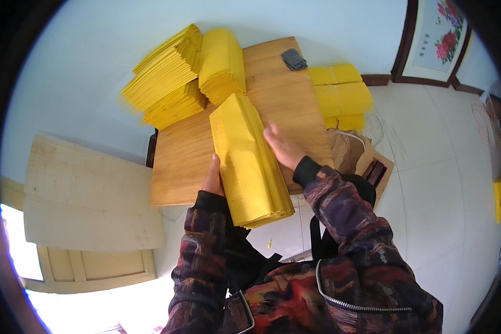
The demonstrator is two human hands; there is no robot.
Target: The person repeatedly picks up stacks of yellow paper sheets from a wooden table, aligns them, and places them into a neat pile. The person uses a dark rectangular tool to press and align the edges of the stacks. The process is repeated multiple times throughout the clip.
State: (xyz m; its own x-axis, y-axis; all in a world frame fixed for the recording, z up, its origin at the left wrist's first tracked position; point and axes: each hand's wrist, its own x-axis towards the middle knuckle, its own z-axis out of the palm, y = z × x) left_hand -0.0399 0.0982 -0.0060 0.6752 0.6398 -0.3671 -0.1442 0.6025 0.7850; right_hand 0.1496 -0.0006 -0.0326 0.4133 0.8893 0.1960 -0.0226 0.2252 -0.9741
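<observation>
A thick stack of yellow paper (242,161) is held lengthwise between my two hands, its near end reaching past the front edge of the wooden table (178,167). My left hand (213,178) grips the left side, thumb up along the edge and the other fingers hidden beneath or behind the sheets. Against the right side rests my right hand (284,147), thumb raised by the edge and its fingertips mostly out of sight. Just beyond the far end stands another yellow paper bundle (221,58), close to a fanned pile of yellow paper (164,72).
A small dark grey stack of pads (294,59) lies at the table's far right corner. Tied yellow bundles (342,94) are piled right of the table, above a brown cardboard box (381,172). A pale board (89,192) leans at left; a framed flower picture (433,42) stands far right.
</observation>
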